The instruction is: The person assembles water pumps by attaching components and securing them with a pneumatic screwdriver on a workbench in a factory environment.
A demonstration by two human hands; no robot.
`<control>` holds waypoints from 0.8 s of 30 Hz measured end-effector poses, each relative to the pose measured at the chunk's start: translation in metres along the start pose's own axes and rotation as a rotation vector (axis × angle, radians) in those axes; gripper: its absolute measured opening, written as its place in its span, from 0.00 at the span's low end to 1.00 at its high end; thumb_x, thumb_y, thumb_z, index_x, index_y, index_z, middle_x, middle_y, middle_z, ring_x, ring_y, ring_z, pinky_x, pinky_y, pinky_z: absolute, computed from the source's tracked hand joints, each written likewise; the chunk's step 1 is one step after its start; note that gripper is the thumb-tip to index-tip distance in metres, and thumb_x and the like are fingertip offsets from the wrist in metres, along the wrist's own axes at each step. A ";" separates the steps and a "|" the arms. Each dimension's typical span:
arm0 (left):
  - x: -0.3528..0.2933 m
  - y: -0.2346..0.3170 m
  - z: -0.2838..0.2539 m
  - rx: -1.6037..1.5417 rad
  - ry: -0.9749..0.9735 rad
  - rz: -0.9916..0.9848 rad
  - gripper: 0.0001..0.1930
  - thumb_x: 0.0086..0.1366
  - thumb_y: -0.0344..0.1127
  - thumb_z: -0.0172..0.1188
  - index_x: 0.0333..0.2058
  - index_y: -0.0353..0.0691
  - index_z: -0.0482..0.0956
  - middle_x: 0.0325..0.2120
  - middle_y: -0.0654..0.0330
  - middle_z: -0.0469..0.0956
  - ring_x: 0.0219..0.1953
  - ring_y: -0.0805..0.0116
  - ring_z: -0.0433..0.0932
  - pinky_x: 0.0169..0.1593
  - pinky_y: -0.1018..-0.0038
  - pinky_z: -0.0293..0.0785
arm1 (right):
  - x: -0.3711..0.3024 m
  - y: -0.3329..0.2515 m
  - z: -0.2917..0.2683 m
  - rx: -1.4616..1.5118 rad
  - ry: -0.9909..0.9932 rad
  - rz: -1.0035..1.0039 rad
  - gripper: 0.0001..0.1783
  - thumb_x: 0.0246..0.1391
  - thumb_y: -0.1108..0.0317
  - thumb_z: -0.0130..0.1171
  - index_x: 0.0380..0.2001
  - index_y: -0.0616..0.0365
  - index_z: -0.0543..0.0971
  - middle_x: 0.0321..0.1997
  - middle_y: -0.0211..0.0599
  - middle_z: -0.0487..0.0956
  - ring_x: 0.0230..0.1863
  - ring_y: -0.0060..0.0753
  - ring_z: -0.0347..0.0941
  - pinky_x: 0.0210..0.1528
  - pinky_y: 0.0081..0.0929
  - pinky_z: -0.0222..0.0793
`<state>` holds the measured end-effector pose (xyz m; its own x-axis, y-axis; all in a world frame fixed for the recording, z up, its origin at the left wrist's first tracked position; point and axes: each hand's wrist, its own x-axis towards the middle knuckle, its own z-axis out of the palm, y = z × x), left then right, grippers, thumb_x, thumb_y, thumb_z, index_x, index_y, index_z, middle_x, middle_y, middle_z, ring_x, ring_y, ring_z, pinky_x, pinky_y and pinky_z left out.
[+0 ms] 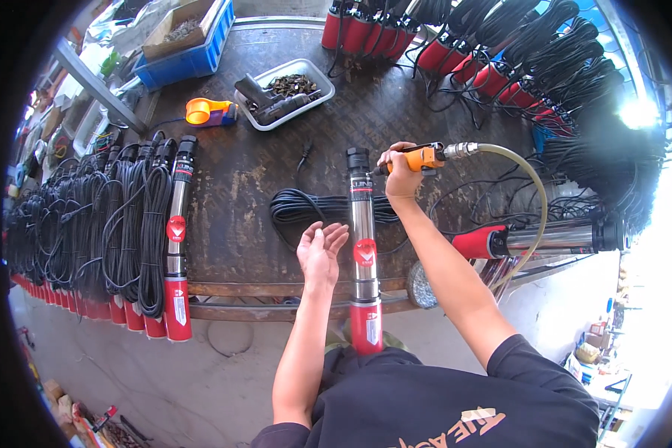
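A steel submersible pump [361, 216] with a black top and a red lower end lies across the bench edge in front of me. My right hand [401, 175] is wrapped round an orange air screwdriver [424, 158], its nose against or close beside the pump near the black top. From its back end runs a pale air hose [543, 194]. My left hand [322, 250] is open, palm up with fingers loosely bent, just left of the pump; I see nothing in it. A coil of black cable [306, 207] lies beyond the left hand, passing behind the pump.
Finished-looking pumps with coiled cables [131, 224] line the left side. More red-ended pumps [493, 78] stand far right, and others lie right [552, 239]. A white tray [322, 71] holds small metal parts and dark tools. Nearby are an orange tape dispenser [200, 112] and a blue crate [175, 71].
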<state>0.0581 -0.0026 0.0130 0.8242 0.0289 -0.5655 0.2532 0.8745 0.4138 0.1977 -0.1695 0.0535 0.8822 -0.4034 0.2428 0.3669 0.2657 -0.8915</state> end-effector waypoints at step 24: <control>0.031 -0.031 0.078 -0.187 -0.254 -0.360 0.07 0.71 0.33 0.60 0.40 0.34 0.80 0.29 0.60 0.82 0.26 0.74 0.80 0.28 0.82 0.78 | -0.046 -0.082 0.000 0.277 0.073 0.105 0.13 0.51 0.76 0.49 0.42 0.59 0.71 0.25 0.31 0.68 0.28 0.29 0.68 0.37 0.34 0.69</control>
<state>0.1147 -0.0669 0.0381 0.8044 -0.3912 -0.4472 0.4693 0.8799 0.0744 0.1265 -0.1725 0.1156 0.8997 -0.4201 0.1184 0.3506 0.5339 -0.7695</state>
